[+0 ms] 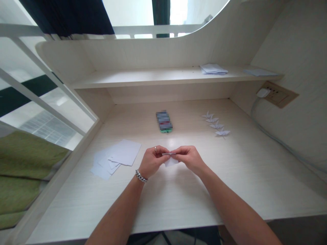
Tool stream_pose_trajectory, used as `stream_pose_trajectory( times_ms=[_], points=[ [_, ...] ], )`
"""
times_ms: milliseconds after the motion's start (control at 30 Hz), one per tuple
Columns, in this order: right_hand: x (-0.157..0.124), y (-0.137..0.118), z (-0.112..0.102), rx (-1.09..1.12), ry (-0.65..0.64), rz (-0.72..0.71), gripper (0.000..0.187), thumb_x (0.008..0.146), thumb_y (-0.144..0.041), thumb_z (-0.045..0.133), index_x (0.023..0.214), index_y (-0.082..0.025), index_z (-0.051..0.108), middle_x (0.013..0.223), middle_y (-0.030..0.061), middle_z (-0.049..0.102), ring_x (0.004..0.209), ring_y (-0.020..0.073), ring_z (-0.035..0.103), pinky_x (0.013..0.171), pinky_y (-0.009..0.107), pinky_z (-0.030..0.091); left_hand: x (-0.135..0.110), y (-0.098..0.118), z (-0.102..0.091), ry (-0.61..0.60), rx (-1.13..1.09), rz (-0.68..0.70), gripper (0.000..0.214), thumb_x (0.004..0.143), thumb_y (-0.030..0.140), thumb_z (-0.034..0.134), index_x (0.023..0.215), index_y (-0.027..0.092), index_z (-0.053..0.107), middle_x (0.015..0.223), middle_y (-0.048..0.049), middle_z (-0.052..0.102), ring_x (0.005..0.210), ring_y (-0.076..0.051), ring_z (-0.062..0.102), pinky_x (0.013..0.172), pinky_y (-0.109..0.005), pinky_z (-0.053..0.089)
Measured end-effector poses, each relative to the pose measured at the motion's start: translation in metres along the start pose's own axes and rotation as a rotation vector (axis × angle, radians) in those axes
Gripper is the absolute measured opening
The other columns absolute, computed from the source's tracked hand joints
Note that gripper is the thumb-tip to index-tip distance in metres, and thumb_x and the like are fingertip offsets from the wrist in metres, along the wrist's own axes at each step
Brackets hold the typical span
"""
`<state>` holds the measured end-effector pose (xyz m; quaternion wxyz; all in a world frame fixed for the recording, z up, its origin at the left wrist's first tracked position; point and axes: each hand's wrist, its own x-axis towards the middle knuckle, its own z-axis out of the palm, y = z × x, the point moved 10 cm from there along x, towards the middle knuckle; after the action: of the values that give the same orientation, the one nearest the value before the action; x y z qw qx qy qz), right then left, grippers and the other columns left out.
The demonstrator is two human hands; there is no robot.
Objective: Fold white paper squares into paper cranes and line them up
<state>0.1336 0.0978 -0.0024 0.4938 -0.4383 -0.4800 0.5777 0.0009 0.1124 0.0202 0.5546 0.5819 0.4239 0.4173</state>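
Observation:
Just above the middle of the pale wooden desk point(230, 183), my left hand point(152, 160) and my right hand point(188, 157) meet. Both pinch a small folded piece of white paper point(170, 159) between fingertips and thumbs. The paper's lower part hangs below my fingers; its top edge is held flat. A ring and a chain bracelet are on my left hand and wrist. To the left lies a loose pile of white paper sheets point(117, 156). Several finished folded paper cranes point(216, 124) stand in a row at the back right.
A phone in a green case point(164, 121) lies behind my hands. The shelf point(153, 76) above carries more white paper point(213, 69) at right. A wall socket with a plug and cable point(270, 94) is on the right wall. A railing point(46, 102) borders the left.

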Motion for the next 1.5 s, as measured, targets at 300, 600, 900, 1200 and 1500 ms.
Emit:
stream_pose_trajectory(
  times_ms=[300,600,900,1200,1500],
  points=[
    [-0.002,0.003,0.004,0.149,0.016,0.082,0.015,0.057,-0.023,0.079,0.071,-0.018,0.077,0.065,0.003,0.071,0.058,0.0132,0.06,0.057,0.028,0.049,0.0,-0.001,-0.003,0.012,-0.046,-0.048,0.008,0.062,0.019,0.075,0.068,0.014,0.074,0.059,-0.0023,0.068,0.053,-0.011,0.056,0.051,-0.022,0.045],
    [-0.002,0.001,0.003,0.128,0.001,0.067,0.018,0.057,-0.022,0.079,0.074,-0.018,0.078,0.068,0.0039,0.072,0.061,0.0143,0.06,0.06,0.029,0.049,0.0,0.001,-0.004,0.008,-0.017,-0.018,0.004,0.064,0.018,0.073,0.065,0.015,0.073,0.059,-0.0018,0.066,0.054,-0.011,0.054,0.052,-0.021,0.043],
    [-0.007,0.005,0.013,0.147,-0.124,0.192,0.024,0.066,-0.037,0.078,0.076,-0.015,0.075,0.069,0.0042,0.068,0.065,0.0142,0.061,0.061,0.027,0.05,-0.003,0.009,0.006,-0.109,0.097,0.068,0.006,0.069,0.02,0.071,0.07,0.014,0.073,0.065,-0.0037,0.069,0.06,-0.012,0.058,0.056,-0.022,0.044],
    [-0.005,0.011,0.01,0.13,-0.079,0.181,0.024,0.061,-0.031,0.081,0.077,-0.014,0.076,0.069,0.005,0.07,0.063,0.0138,0.061,0.062,0.028,0.049,0.001,0.004,0.001,-0.057,0.029,0.018,0.009,0.064,0.019,0.074,0.071,0.013,0.071,0.063,-0.0033,0.067,0.057,-0.012,0.057,0.053,-0.022,0.045],
    [-0.002,0.012,0.003,0.136,-0.01,0.156,0.026,0.058,-0.03,0.082,0.079,-0.015,0.077,0.073,0.0064,0.073,0.065,0.0165,0.063,0.066,0.033,0.05,0.002,-0.001,-0.002,-0.023,-0.069,-0.026,0.013,0.073,0.019,0.064,0.081,0.015,0.073,0.073,-0.003,0.07,0.064,-0.012,0.062,0.061,-0.024,0.052]
  ],
)
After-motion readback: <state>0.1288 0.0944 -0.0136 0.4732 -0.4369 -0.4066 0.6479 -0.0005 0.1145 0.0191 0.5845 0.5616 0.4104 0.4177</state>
